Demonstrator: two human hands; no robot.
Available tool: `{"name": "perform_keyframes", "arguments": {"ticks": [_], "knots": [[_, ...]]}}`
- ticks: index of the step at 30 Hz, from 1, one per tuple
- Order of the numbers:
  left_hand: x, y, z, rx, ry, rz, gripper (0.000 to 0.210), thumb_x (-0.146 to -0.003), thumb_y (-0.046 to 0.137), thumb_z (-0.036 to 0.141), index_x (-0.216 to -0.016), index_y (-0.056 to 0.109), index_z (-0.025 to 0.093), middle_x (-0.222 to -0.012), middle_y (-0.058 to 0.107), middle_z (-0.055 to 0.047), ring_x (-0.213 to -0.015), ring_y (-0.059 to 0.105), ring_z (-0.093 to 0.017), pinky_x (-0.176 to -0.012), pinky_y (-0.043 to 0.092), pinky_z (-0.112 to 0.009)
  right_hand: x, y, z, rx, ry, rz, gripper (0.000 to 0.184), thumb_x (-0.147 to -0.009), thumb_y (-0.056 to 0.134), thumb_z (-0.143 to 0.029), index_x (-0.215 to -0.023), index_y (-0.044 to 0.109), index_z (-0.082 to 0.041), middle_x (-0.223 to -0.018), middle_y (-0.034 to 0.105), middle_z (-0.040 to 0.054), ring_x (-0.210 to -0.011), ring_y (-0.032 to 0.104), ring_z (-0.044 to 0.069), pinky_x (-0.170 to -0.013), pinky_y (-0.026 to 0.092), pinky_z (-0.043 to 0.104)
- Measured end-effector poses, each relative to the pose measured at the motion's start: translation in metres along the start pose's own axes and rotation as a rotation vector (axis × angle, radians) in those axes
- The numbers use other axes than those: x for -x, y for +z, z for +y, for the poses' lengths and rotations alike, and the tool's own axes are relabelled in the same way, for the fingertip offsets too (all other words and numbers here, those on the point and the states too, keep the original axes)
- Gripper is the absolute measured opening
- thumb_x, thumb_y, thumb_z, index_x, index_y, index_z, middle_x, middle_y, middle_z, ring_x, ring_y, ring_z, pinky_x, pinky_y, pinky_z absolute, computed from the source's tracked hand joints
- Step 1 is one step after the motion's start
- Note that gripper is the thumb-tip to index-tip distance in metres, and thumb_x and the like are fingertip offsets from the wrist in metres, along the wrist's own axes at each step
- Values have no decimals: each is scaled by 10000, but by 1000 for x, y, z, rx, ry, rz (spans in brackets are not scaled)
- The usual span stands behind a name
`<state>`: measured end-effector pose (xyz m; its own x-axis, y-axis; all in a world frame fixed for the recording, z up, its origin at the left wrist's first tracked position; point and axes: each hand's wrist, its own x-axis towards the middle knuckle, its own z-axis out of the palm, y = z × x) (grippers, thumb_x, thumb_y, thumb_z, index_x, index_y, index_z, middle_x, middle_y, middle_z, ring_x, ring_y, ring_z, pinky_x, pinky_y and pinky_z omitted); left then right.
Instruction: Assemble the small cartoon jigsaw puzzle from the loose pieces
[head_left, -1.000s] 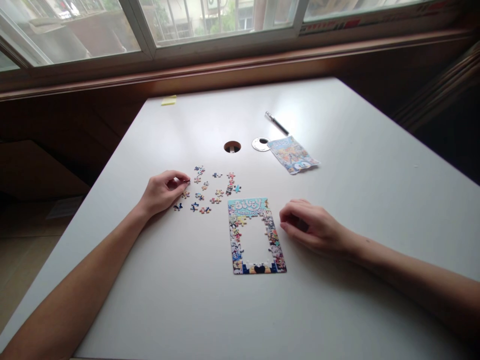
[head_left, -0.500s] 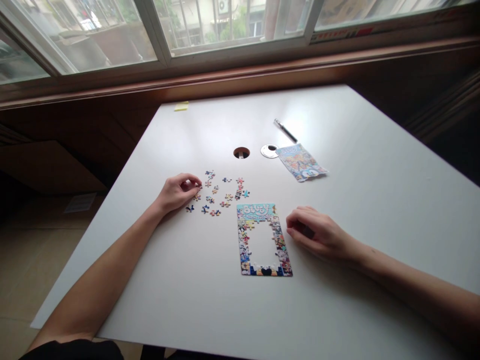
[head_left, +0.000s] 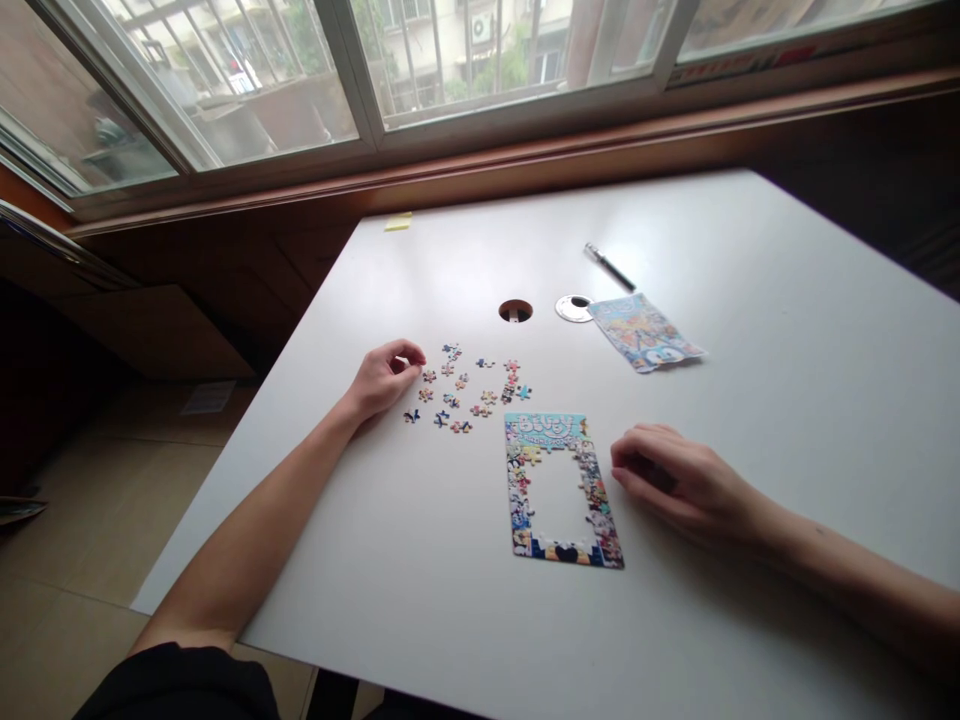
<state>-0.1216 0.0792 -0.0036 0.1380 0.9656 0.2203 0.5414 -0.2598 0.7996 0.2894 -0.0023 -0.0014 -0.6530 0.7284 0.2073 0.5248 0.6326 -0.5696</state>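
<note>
Loose jigsaw puzzle pieces lie scattered near the middle of the white table. At their left edge is my left hand, with thumb and forefinger curled together and no piece visible between them. One small piece lies just beside those fingertips. Closer to me is a puzzle board, its printed border filled in and its middle showing a white, uneven opening. My right hand rests on the table to the right of the board, fingers curled in and apart from it; nothing shows in its grasp.
Beyond the board lies a crinkled printed packet, with a dark pen behind it. A round hole opens in the tabletop, next to its loose silver cover. A yellow sticky note is at the far edge, below the window.
The view has shifted, so the table's contents appear farther right. My left fingertips have drawn slightly away from the small piece beside them. The right hand stays beside the board.
</note>
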Motion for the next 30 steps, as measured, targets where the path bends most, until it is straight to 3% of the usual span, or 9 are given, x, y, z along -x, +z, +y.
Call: {"name": "perform_keyframes", "arguments": {"ticks": [16, 30], "knots": [[2, 4, 4, -77, 48, 2, 161, -817, 617, 323, -846, 645, 167, -793, 619, -16, -626, 532, -103, -572, 431, -222, -3, 0, -5, 15, 29, 29, 60, -918, 532, -230, -862, 550, -220, -736, 585, 20, -675, 517, 173, -679, 446, 319], [1, 1, -1, -133, 101, -15, 160, -836, 586, 334, -816, 610, 177, -806, 606, -20, -701, 560, -131, -640, 460, -243, -6, -2, -9, 20, 8, 33, 80, -932, 509, -219, -866, 555, -219, -739, 590, 21, -670, 512, 164, -694, 446, 321]]}}
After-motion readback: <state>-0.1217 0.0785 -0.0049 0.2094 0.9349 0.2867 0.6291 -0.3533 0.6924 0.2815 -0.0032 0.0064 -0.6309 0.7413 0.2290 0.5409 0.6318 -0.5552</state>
